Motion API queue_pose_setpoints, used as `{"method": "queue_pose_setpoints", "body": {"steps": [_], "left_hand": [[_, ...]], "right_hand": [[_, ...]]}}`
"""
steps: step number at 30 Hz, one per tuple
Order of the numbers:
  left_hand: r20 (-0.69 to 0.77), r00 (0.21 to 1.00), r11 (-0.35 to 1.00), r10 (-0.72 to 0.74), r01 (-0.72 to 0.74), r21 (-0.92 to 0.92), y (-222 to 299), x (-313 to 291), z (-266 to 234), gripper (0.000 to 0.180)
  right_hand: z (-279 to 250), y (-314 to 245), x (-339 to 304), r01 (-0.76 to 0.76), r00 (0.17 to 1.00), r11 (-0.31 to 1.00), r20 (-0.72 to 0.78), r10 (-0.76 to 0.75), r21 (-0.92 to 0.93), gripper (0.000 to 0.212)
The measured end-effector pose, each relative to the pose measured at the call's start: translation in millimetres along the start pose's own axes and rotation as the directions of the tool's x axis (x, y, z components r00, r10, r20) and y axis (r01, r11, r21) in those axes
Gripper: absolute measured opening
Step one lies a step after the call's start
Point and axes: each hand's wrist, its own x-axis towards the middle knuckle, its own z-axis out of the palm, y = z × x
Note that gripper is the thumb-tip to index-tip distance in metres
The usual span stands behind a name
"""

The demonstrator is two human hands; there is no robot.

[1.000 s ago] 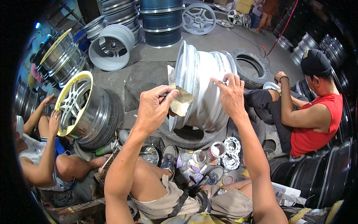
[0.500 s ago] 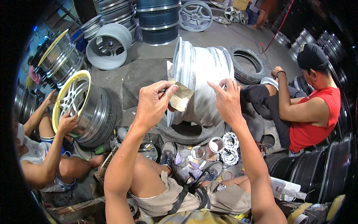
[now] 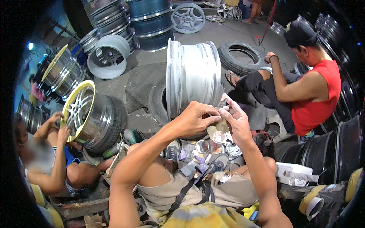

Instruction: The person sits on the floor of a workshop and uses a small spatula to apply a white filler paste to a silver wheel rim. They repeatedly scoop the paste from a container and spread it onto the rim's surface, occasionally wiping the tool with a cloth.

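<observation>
Now both hands are off the upright white rim [image 3: 194,76], pulled in just below it; left hand [image 3: 194,121] and right hand [image 3: 237,123] pinch-fold the worn sandpaper scrap [image 3: 217,127] — sanding paused.

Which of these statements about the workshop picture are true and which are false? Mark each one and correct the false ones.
1. Both hands, left hand and right hand, hold a small tan sheet. True.
2. The white wheel rim lies flat. False: it stands on edge.
3. A person in a red shirt sits to the right. True.
4. The yellow-edged rim stands untouched. False: a seated person's hands rest on it.
</observation>
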Motion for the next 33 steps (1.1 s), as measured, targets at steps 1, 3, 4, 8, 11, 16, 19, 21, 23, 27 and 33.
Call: {"method": "queue_pose_setpoints", "body": {"steps": [1, 3, 4, 8, 11, 16, 19, 21, 23, 27, 33], "left_hand": [[0.0, 0.999, 0.999, 0.045, -0.045, 0.021, -4.5, 1.4, 9.9, 0.016], [0.044, 0.998, 0.998, 0.042, -0.043, 0.036, -3.1, 1.3, 20.2, 0.015], [0.01, 0.996, 0.995, 0.087, -0.088, 0.049, -1.6, 1.9, 22.8, 0.014], [-0.136, 0.99, 0.989, 0.023, -0.003, 0.145, 1.5, -9.9, 13.9, 0.013], [-0.156, 0.987, 0.92, -0.024, 0.083, 0.383, -23.7, -4.7, 2.1, 0.018], [-0.007, 0.963, 0.853, -0.27, 0.243, 0.461, -94.4, -0.2, 17.9, 0.018], [0.09, 0.909, 0.798, -0.407, 0.306, 0.52, -174.3, -20.6, 45.6, 0.018], [0.091, 0.845, 0.765, -0.526, 0.424, 0.485, -233.1, -49.9, 67.2, 0.015], [0.079, 0.809, 0.725, -0.583, 0.474, 0.501, -283.7, -76.8, 85.7, 0.01], [-0.16, 0.675, 0.668, -0.72, 0.737, 0.106, -363.4, -145.3, 102.5, 0.009], [-0.435, 0.482, 0.449, -0.76, 0.874, 0.184, -359.2, -171.4, 111.8, 0.029]], "right_hand": [[-4.1, 1.9, -4.5, 0.002, 1.0, 1.0, -0.012, -0.002, 0.007, 0.062], [-15.3, 5.3, -7.2, 0.068, 0.998, 0.998, -0.011, -0.067, 0.017, 0.059], [-25.0, 0.2, -7.4, 0.097, 0.995, 0.994, -0.029, -0.099, -0.046, 0.055], [-44.1, -30.1, -6.5, 0.271, 0.958, 0.962, -0.106, -0.266, 0.028, 0.058], [-72.3, -36.7, -7.7, 0.269, 0.953, 0.96, -0.12, -0.277, -0.077, 0.067], [-112.7, -1.5, -17.5, 0.215, 0.967, 0.961, -0.101, -0.234, -0.173, 0.064], [-106.2, -7.5, -27.3, 0.197, 0.971, 0.936, -0.072, -0.227, -0.293, 0.062], [-97.6, -15.2, -33.5, 0.163, 0.977, 0.922, -0.076, -0.201, -0.351, 0.061], [-102.3, -9.5, -33.7, 0.142, 0.978, 0.894, -0.077, -0.192, -0.424, 0.061], [-94.9, 1.3, -34.9, 0.081, 0.986, 0.764, -0.061, -0.156, -0.64, 0.066], [-97.9, 7.8, -36.1, -0.042, 0.994, 0.565, -0.092, -0.06, -0.824, 0.05]]}}
